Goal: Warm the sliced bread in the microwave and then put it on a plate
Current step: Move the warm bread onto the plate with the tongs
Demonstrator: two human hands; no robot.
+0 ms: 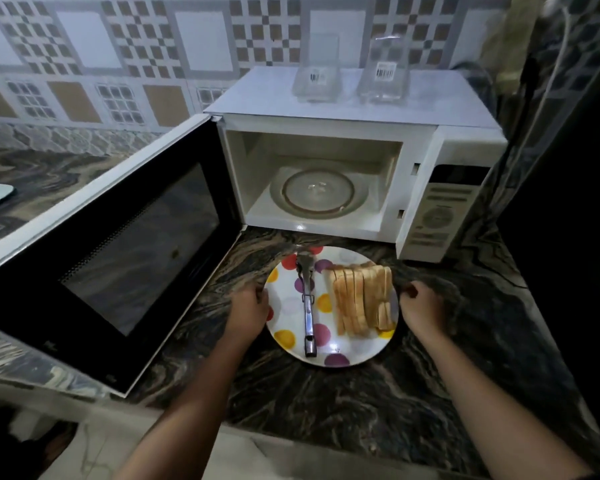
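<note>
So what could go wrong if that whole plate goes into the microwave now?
The metal tongs lie on the plate beside the sliced bread; going into the microwave with it, they could spark. They lie loose, so they may slide off when lifted. The open door stands close to the left hand and could get bumped.

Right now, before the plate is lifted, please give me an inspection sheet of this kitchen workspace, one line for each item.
Surface: dark marbled counter.
Job's things: sliced bread and metal tongs lie on the polka-dot plate; microwave has its door open and its turntable bare.
Clutter: two clear containers on top of the microwave.
Hands: left hand and right hand at the plate's rim, grip unclear.
Cables: white cord, top right.
Surroundings: tiled wall.
</note>
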